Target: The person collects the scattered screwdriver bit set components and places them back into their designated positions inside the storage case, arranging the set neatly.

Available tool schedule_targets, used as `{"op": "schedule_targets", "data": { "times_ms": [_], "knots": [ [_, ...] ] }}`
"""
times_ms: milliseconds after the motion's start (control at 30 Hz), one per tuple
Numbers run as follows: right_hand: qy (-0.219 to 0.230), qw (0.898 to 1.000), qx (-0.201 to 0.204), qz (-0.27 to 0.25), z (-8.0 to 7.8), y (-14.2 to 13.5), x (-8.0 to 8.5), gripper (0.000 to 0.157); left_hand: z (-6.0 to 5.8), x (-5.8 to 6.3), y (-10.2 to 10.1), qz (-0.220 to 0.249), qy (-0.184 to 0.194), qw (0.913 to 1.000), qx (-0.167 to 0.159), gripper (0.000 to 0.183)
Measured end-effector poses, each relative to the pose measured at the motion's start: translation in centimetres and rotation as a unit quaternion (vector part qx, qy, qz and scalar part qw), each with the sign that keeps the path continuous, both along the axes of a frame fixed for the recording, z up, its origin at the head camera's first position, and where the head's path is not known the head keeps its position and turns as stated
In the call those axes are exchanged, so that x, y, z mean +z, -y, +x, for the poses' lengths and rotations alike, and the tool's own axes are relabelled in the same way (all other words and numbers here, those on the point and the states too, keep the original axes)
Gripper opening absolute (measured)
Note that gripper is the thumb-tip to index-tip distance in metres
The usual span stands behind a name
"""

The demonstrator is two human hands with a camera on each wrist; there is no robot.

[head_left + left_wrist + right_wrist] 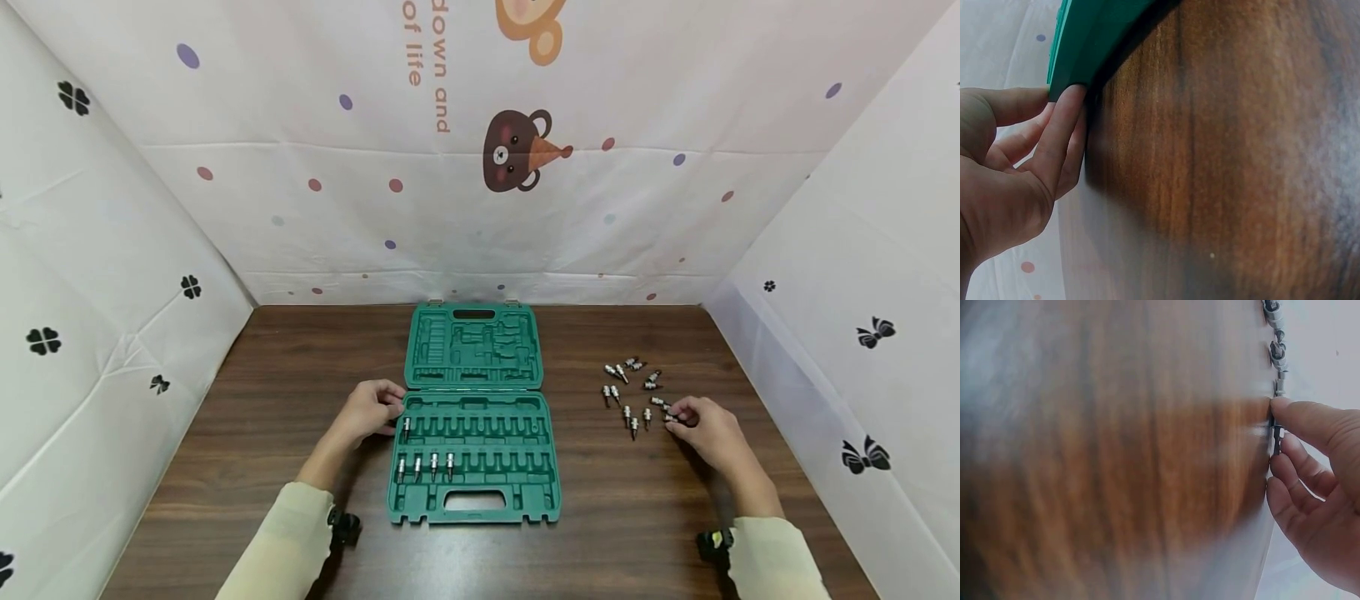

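Note:
A green plastic tool case [472, 500] lies open flat on the table, its moulded lid [474, 379] folded back. In the case's slots sit several silver bit sockets with dark tips: one bit socket [407, 428] in the upper row, the others [434, 467] in the lower row at the left. My left hand [370, 410] holds the case by its left edge, thumb and fingers at the green rim [1075, 56]. To the right, my right hand [705, 429] pinches a bit socket [1277, 440] low at the tabletop, partly hidden by the fingers.
Several loose bit sockets [634, 427] are scattered on the brown wooden table [615, 517] between the case and my right hand. A white printed cloth [450, 217] hangs behind the table, with more cloth along both sides.

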State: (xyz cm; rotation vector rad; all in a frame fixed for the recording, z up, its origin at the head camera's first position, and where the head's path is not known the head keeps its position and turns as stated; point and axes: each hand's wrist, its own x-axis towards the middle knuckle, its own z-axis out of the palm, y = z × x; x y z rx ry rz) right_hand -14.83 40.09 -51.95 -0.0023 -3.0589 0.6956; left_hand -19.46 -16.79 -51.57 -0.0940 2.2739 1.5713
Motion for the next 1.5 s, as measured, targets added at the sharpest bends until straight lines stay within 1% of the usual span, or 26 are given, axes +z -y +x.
{"op": "schedule_targets", "data": {
  "times_ms": [267, 600, 800, 1067, 1167, 1267, 1400, 1500],
  "knots": [
    [-0.017, 1.0, 0.016, 0.012, -0.1, 0.0, -0.3, 0.011, -0.1, 0.2, 0.0, -0.005, -0.011, 0.9999, -0.001, 0.02],
    [-0.008, 1.0, 0.016, 0.004, 0.0, 0.2, 0.2, 0.015, -0.3, 0.6, -0.2, -0.004, -0.01, 0.9999, -0.002, 0.021],
    [-0.009, 1.0, 0.016, -0.005, -0.1, 0.4, 0.5, 0.014, -0.3, 0.6, -0.1, -0.004, -0.006, 1.0, -0.002, 0.021],
    [-0.024, 0.999, 0.01, -0.037, -0.2, 1.0, 1.0, 0.016, -0.3, 0.5, 0.0, -0.003, -0.007, 1.0, -0.003, 0.021],
    [-0.029, 0.998, 0.009, -0.058, -0.1, 1.2, 1.1, 0.019, -0.2, 0.4, 0.0, -0.004, -0.007, 1.0, -0.004, 0.021],
    [-0.029, 0.995, 0.015, -0.094, -0.2, 1.5, 1.3, 0.02, -0.1, 0.2, 0.0, -0.004, -0.007, 1.0, -0.005, 0.021],
    [-0.031, 0.989, 0.028, -0.144, -0.3, 1.9, 1.4, 0.02, -0.1, 0.1, 0.0, -0.003, -0.008, 1.0, -0.004, 0.021],
    [-0.024, 0.982, 0.038, -0.184, -0.5, 2.2, 1.5, 0.02, -0.1, 0.1, 0.1, -0.003, -0.007, 1.0, -0.003, 0.021]
  ]
}}
